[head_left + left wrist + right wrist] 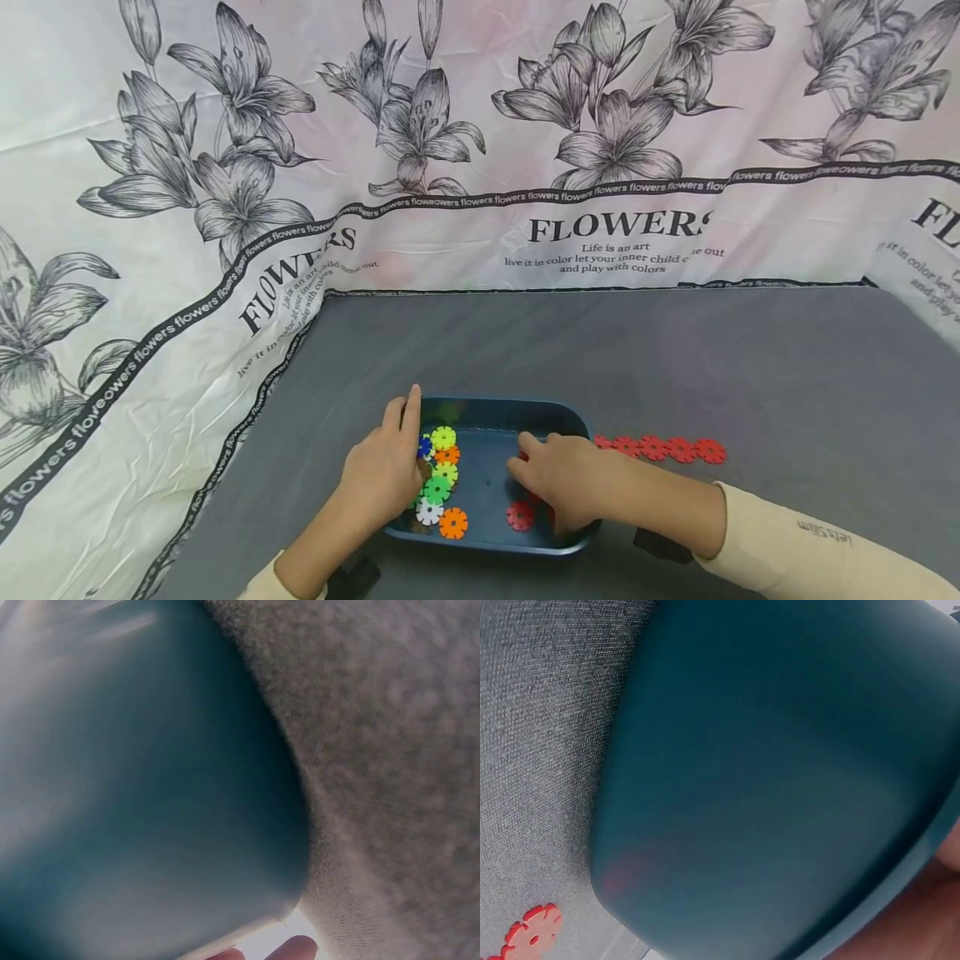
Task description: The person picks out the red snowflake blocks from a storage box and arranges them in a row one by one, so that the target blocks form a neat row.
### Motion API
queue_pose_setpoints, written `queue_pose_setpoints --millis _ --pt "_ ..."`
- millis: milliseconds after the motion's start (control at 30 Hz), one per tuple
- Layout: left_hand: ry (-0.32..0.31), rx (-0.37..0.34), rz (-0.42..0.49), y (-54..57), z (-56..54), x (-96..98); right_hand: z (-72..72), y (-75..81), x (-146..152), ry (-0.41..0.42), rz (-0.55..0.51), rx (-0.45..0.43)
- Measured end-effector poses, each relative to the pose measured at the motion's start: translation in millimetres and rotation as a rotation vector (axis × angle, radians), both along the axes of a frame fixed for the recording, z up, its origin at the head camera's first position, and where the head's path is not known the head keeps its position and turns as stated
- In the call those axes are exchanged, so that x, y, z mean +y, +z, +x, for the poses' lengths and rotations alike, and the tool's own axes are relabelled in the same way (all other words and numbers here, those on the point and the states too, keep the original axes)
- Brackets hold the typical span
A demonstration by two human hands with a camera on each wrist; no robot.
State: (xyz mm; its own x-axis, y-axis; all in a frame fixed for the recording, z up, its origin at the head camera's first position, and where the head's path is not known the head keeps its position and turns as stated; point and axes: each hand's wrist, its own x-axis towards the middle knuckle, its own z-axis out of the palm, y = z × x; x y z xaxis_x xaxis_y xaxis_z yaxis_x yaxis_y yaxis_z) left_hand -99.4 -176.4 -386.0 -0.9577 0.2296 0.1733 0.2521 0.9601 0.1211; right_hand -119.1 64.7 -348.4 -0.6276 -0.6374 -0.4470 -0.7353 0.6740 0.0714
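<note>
A dark blue-green tray (487,546) stands on the grey cloth. My left hand (384,475) rests at its left end with fingers pointing forward; two fingertips (292,949) show past the outer wall in the left wrist view. Beside that hand lie yellow, orange, green, white and blue notched flower discs (437,489). My right hand (562,479) reaches over the right rim into the tray, fingers bent downward among red flower discs (520,516). A bit of red shows by its fingertips, but whether they pinch a disc is hidden. The right wrist view shows mostly the tray's outer wall (765,780).
Outside the tray, a row of red flower discs (681,450) runs to the right on the grey cloth (525,350), starting behind the right forearm. A white flower-printed sheet (450,242) hangs at the back and left.
</note>
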Motion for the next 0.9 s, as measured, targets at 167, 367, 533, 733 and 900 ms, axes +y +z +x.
queue_pose_setpoints --millis 167,367,533,733,900 --pt "0.003 -0.004 0.0 -0.4 0.0 -0.8 0.9 0.2 2.8 0.029 -0.05 -0.079" --pt "0.0 -0.011 0.005 0.6 0.3 -0.6 2.5 -1.0 7.6 0.046 -0.173 -0.191" --pt "0.0 0.004 0.001 0.4 -0.6 -0.6 1.0 -3.7 10.8 0.04 -0.292 -0.248" --pt "0.002 -0.002 0.001 0.0 -0.6 -0.9 -0.8 -5.8 12.7 0.025 -0.411 -0.276" --pt "-0.001 -0.006 0.008 0.4 -0.5 -0.7 -3.9 -9.2 14.3 0.044 -0.496 -0.248"
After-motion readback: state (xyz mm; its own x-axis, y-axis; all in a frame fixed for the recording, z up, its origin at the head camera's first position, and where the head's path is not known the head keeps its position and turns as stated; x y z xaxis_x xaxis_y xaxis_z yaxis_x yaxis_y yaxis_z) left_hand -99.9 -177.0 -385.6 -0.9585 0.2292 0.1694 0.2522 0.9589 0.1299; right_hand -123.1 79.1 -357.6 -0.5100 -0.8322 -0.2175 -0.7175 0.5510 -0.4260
